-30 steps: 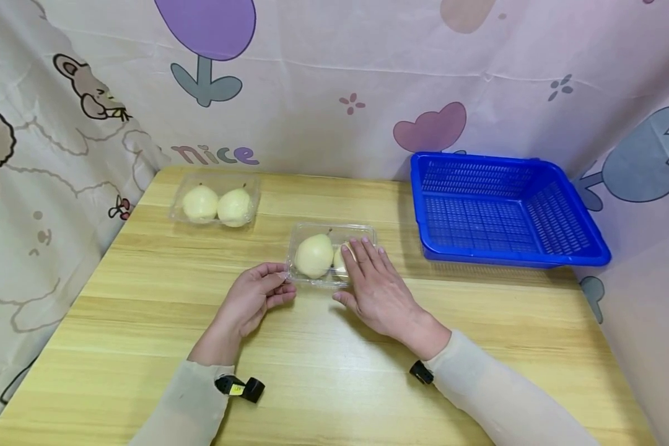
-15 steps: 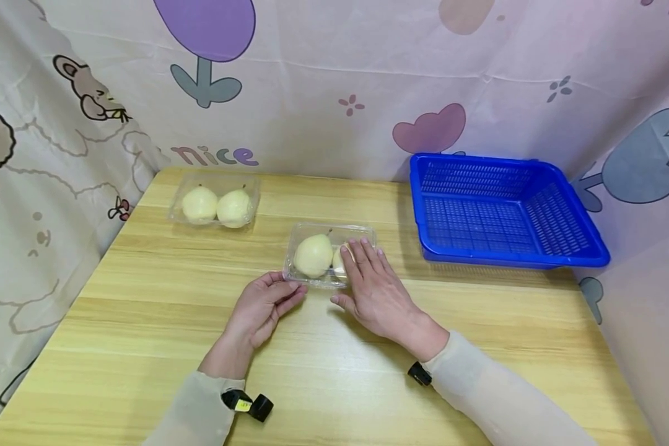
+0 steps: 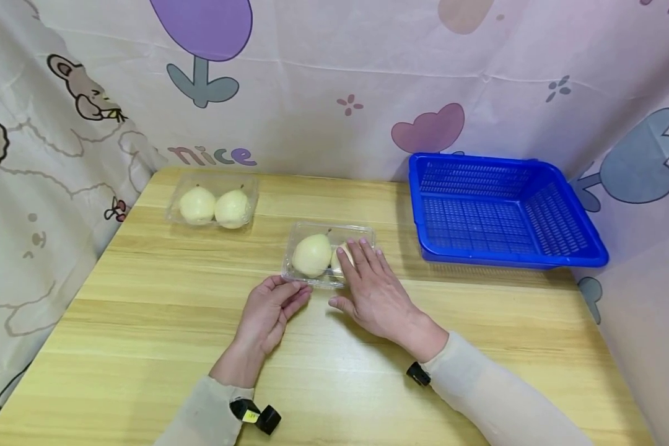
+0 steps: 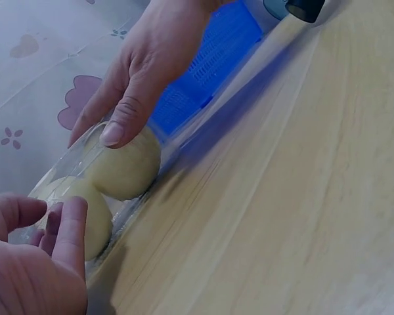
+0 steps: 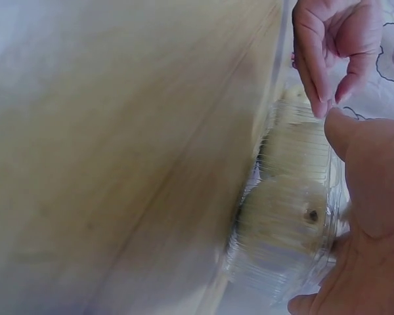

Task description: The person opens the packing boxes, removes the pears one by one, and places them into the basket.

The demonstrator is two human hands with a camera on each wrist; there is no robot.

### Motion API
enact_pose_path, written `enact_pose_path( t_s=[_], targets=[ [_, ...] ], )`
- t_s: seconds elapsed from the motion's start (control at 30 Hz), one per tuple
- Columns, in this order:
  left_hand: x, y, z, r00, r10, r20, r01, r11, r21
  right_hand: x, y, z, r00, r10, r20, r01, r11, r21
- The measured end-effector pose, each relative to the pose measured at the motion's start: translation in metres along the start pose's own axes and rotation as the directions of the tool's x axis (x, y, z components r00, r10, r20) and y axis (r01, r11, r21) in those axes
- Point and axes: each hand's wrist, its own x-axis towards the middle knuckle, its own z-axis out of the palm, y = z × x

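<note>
A clear plastic clamshell box lies on the table with its lid down. Inside are two pale yellow pears; the left pear shows well, while the right pear is partly covered by my fingers. My left hand pinches the box's rim near its front left corner, thumb above. My right hand lies with straight fingers across the right part of the lid. In the right wrist view the ribbed side of the box faces the camera, with the left fingertips at its far end.
Another clear box with two pears sits at the back left of the wooden table. A blue plastic basket stands at the back right. Printed curtains hang behind and along the sides.
My left hand has slid right from the box's left side to its front edge near the corner. My right hand stays on the lid, and the box has hardly moved.
</note>
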Motion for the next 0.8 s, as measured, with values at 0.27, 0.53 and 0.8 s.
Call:
enact_pose_path(
  t_s=[0.27, 0.53, 0.8],
  targets=[
    [0.001, -0.008, 0.007, 1.000, 0.016, 0.014, -0.017, 0.999, 0.034, 0.000, -0.001, -0.001, 1.000, -0.015, 0.020, 0.015, 1.000, -0.017],
    [0.005, -0.017, 0.017, 0.998, 0.008, 0.060, -0.014, 0.994, 0.109, 0.000, 0.000, -0.005, 0.998, -0.050, 0.042, 0.052, 0.998, -0.037],
    [0.004, -0.021, 0.025, 0.997, 0.010, 0.076, -0.021, 0.989, 0.146, 0.001, 0.000, -0.006, 0.996, -0.075, 0.053, 0.078, 0.995, -0.059]
  ],
)
